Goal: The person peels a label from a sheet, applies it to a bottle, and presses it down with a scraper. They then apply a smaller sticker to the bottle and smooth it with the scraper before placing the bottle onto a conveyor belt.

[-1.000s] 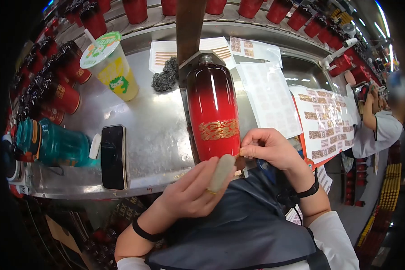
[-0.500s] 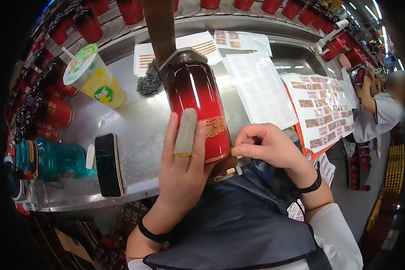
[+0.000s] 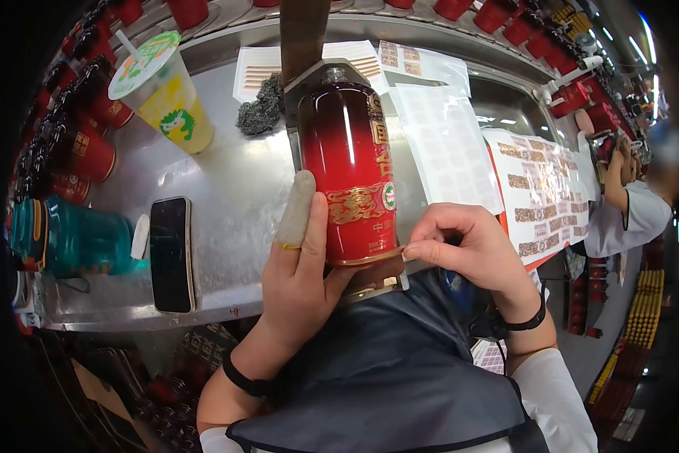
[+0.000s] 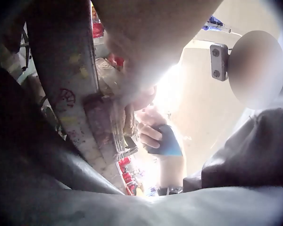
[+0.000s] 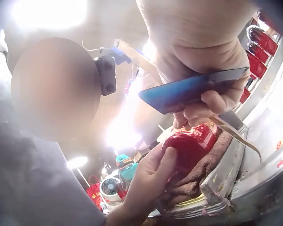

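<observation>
A red bottle with gold label lies on its side in a metal cradle on the steel table. My left hand lies along the bottle's left side with straight fingers, and one finger wears a grey cot. My right hand is curled at the bottle's base. In the right wrist view it grips a blue card and a thin strip just above the bottle. There my left hand touches the bottle's end. The left wrist view shows the card dimly.
A lidded drink cup, steel wool, a phone and a teal bottle sit left of the cradle. Label sheets and a clear sheet lie to the right. Red bottles line the edges. Another person works at far right.
The bottle has turned in its cradle, so the gold label and gold characters now face up. My left hand slid from on top of it to its left side.
</observation>
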{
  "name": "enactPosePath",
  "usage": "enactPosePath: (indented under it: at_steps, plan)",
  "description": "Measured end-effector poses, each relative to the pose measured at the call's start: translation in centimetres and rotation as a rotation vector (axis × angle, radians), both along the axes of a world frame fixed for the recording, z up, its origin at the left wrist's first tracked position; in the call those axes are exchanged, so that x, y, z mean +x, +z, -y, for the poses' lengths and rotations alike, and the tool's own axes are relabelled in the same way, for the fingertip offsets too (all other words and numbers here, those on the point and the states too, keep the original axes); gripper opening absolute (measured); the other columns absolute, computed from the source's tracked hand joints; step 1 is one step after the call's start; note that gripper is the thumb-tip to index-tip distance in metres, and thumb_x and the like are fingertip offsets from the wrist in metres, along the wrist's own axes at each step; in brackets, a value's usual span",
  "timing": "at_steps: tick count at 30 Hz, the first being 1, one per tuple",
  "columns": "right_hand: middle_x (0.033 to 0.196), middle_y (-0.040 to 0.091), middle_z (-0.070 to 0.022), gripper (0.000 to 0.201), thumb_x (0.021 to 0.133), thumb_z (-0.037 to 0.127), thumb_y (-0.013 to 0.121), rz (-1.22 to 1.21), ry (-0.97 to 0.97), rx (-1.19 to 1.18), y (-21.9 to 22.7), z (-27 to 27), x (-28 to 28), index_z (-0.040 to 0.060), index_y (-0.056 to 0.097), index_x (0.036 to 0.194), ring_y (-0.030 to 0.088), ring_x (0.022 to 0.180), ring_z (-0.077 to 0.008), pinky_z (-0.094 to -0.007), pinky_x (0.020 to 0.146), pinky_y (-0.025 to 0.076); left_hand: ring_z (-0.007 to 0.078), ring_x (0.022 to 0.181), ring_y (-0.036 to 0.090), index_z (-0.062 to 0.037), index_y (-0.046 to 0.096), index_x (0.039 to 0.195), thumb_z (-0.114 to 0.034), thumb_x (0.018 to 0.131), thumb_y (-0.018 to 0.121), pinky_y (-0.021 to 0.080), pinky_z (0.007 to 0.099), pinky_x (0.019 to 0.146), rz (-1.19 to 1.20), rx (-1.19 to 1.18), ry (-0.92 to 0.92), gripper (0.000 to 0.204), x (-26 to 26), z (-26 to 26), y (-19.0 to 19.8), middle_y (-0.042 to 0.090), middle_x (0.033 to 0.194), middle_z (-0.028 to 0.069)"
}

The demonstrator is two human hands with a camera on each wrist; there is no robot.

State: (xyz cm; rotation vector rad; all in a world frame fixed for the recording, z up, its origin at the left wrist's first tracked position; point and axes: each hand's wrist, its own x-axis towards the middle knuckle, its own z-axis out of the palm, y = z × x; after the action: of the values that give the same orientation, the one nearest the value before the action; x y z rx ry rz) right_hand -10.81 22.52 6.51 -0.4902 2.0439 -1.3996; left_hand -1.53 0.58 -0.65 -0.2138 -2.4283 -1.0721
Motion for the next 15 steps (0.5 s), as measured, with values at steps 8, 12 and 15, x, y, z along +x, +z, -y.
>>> enactPosePath:
  at_steps: [8, 12, 15]
  plan:
    - [0.069, 0.056, 0.0067, 0.012, 0.089, 0.014, 0.076, 0.103, -0.023, 0.003, -0.38, 0.12, -0.25, 0.0029, 0.071, 0.087, 0.044, 0.063, -0.0007, -0.0202, 0.055, 0.035, 0.0418, 0.138, 0.042, 0.0065, 0.036, 0.148, -0.023, 0.083, 0.078, 0.043, 0.0427, 0.11, 0.015, 0.057, -0.005, 0.083, 0.15, 0.07, -0.39, 0.035, 0.153, 0.0292]
    - [0.069, 0.056, 0.0066, 0.013, 0.089, 0.014, 0.076, 0.099, -0.009, 0.003, -0.53, -0.02, -0.26, 0.003, 0.071, 0.088, 0.043, 0.063, -0.0009, -0.0204, 0.055, 0.034, 0.0415, 0.138, 0.043, 0.0065, 0.035, 0.148, -0.023, 0.084, 0.078, 0.043, 0.0426, 0.11, 0.028, 0.083, -0.002, 0.083, 0.29, 0.08, -0.46, 0.035, 0.152, 0.0289]
    - [0.069, 0.057, 0.0061, 0.012, 0.089, 0.014, 0.076, 0.073, 0.014, 0.001, -0.06, -0.07, -0.22, 0.0033, 0.071, 0.088, 0.043, 0.063, -0.0012, -0.0205, 0.055, 0.034, 0.0418, 0.135, 0.046, 0.0066, 0.035, 0.149, -0.023, 0.085, 0.077, 0.045, 0.0423, 0.107, 0.005, 0.085, 0.01, 0.082, 0.29, 0.11, -0.62, 0.039, 0.15, 0.0291]
